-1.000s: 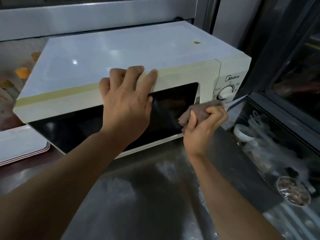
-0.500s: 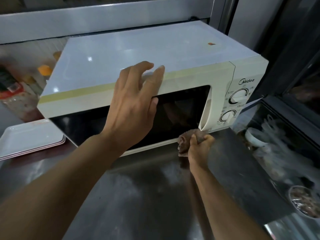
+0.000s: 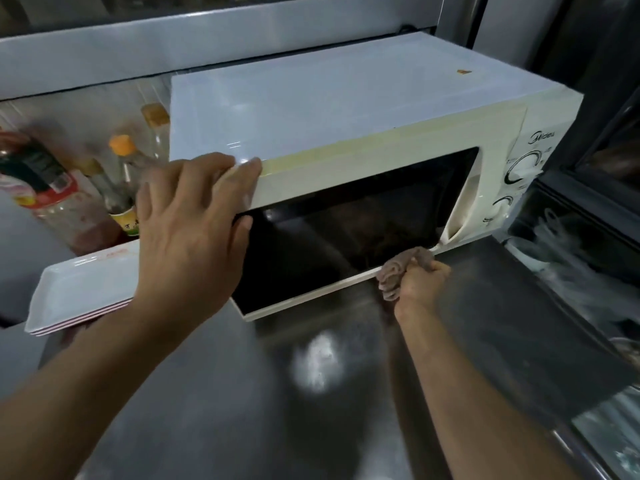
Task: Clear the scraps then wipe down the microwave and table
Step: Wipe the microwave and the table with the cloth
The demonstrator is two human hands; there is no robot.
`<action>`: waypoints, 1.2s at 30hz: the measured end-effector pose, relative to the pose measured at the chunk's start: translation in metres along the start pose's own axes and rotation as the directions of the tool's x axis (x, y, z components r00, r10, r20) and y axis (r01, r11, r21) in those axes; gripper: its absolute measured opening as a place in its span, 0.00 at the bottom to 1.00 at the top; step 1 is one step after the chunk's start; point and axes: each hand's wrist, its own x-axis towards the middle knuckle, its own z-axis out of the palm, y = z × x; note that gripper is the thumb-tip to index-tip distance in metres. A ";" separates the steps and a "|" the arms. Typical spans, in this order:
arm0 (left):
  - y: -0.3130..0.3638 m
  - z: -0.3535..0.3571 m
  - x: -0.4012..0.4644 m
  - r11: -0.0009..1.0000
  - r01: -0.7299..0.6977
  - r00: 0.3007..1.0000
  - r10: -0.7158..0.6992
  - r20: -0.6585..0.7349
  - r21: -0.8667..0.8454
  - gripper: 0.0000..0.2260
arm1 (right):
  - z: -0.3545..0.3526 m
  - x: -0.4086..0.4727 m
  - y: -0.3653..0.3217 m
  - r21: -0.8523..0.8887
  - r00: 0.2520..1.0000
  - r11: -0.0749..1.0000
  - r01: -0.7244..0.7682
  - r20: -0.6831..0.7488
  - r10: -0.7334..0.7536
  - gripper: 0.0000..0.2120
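On the stainless steel table (image 3: 329, 393) stood the white Midea microwave (image 3: 346, 109), its dark door closed, and the left hand (image 3: 194, 237) lay flat against its upper left front corner with fingers straight over the top edge. At the door's lower edge the right hand (image 3: 420, 284) gripped a bunched brown cloth (image 3: 398, 268), pressing it to the bottom trim. Sauce bottles (image 3: 117, 181) and stacked white trays (image 3: 79, 292) sat to the microwave's left.

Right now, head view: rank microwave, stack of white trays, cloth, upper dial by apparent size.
1. microwave
2. stack of white trays
3. cloth, bunched in the right hand, part hidden
4. upper dial
Cloth and dial look close; unsure.
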 end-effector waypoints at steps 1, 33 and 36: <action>-0.001 0.001 0.000 1.000 -0.008 1.000 0.008 -0.013 -0.022 0.21 | 0.006 -0.017 0.006 -0.002 0.999 1.000 -0.025 0.035 0.025 0.08; -0.058 -0.009 -0.014 0.953 -0.149 0.989 0.150 -0.016 -0.265 0.17 | 0.058 -0.130 0.059 -0.017 0.970 0.996 -0.084 0.227 0.086 0.16; -0.057 -0.008 -0.016 0.939 -0.123 0.992 0.118 -0.035 -0.322 0.17 | 0.055 -0.112 0.067 -0.171 0.977 0.985 0.034 0.213 0.003 0.10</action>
